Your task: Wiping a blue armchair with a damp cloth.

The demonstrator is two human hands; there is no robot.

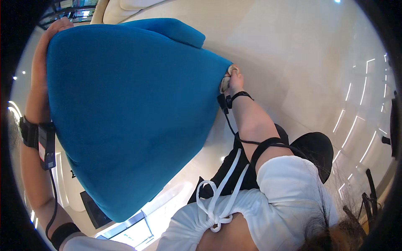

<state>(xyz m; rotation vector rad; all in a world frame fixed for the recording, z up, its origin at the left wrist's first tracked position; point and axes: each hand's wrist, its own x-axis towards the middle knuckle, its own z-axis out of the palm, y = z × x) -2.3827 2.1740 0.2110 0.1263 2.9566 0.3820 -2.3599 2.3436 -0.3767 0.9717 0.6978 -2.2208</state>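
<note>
A large blue upholstered piece [132, 100], smooth and cushion-like with rounded corners, fills the left and middle of the view. Behind its far edge juts another blue padded part [176, 31]; whether the two are joined I cannot tell. My left hand [62, 25] grips the far left corner, its fingers partly hidden by the fabric. At the right corner my right hand [235, 80] grips the edge. Pale cream material [225, 84] shows beside the right fingers, too unclear to name. The underside of the blue piece is hidden.
Pale glossy floor [282, 62] stretches to the right, with light reflections. A cream upholstered seat [125, 9] stands beyond the blue piece. A black panel-like object [94, 210] sits at lower left. Black cables [230, 124] run along both strapped arms. Dark rods [370, 188] stand at far right.
</note>
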